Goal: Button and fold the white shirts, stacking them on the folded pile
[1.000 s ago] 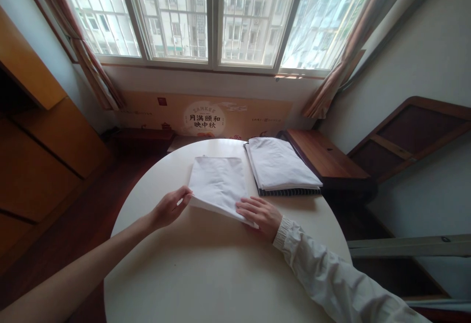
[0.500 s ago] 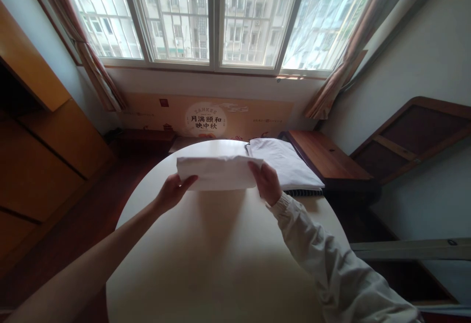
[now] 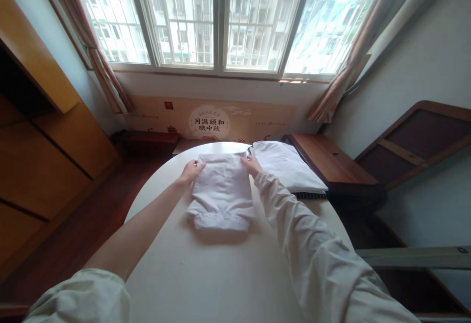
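A white folded garment (image 3: 223,186) lies on the round white table (image 3: 213,284), its gathered, ruffled end toward me. My left hand (image 3: 192,170) pinches its far left corner between thumb and fingers. At the far right corner, my right hand (image 3: 252,165) grips the same cloth. Just right of my right hand lies a stack of folded white cloth (image 3: 289,166), with a dark striped piece (image 3: 312,195) showing beneath its near edge.
Beyond the table's right side stands a brown wooden cabinet (image 3: 331,159). A barred window (image 3: 217,24) and a printed banner (image 3: 209,119) are ahead. Orange-brown cupboards (image 3: 55,166) line the left.
The white garment, held up folded before, now lies spread lower on the table with its ruffled end toward me. Both hands have moved closer together, and the view has shifted slightly.
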Available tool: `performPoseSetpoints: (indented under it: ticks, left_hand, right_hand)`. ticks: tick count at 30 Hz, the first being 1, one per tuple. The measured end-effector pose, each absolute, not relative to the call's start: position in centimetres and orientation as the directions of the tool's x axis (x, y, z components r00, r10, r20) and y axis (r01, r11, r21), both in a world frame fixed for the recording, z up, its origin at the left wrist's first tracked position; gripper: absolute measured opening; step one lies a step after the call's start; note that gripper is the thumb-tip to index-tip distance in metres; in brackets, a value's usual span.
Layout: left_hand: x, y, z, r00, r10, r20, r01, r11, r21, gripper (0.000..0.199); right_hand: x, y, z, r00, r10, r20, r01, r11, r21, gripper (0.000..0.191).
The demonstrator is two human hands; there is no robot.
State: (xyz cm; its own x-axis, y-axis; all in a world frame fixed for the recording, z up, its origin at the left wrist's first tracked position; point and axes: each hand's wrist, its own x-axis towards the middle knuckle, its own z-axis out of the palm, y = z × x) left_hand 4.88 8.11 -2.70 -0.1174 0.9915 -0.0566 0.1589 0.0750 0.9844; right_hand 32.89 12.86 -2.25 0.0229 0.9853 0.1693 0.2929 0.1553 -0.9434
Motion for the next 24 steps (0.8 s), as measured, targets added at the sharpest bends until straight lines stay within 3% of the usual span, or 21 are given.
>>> performPoseSetpoints:
  ticks: [2,4,6,8,11,13,19,24]
  left_hand:
    - [4.7,7.9,-4.2,-0.16,0.987,-0.033,0.243,0.072,0.967,0.057]
    - [4.5,7.2,-4.8,-0.142,0.984,0.109,0.391,-0.045,0.919,0.062]
    - [4.3,6.1,-4.7,-0.012,0.952,0.305,0.572,-0.244,0.783,0.064]
    - [4.3,4.6,-4.5,0.225,0.886,0.405,0.678,-0.441,0.589,0.065]
    - [4.5,2.2,-4.5,0.55,0.777,0.306,0.664,-0.629,0.404,0.066]
    - [4.5,1.1,-4.9,0.627,0.748,0.217,0.668,-0.66,0.345,0.066]
    - [1.8,0.4,-5.7,0.63,0.761,0.155,0.714,-0.646,0.27,0.066]
    - [-0.8,-0.5,-5.4,0.604,0.773,0.193,0.713,-0.632,0.303,0.061]
  right_hand:
    - [32.9,11.9,-3.7,0.046,0.994,0.103,0.337,0.082,-0.938,0.058]
    - [32.9,10.7,-4.4,0.049,0.991,0.123,0.447,0.089,-0.89,0.068]
    - [32.8,9.1,-4.6,-0.031,0.969,0.246,0.607,0.213,-0.766,0.077]
    - [32.5,7.3,-4.6,-0.201,0.915,0.35,0.712,0.382,-0.589,0.076]
    - [32.1,4.1,-4.7,-0.449,0.832,0.327,0.715,0.554,-0.427,0.067]
    - [32.0,2.2,-5.1,-0.55,0.796,0.252,0.71,0.605,-0.36,0.069]
    - [34.1,0.2,-6.6,-0.547,0.828,0.123,0.796,0.56,-0.228,0.072]
    - [35.9,0.1,-6.7,-0.525,0.846,0.091,0.826,0.533,-0.184,0.064]
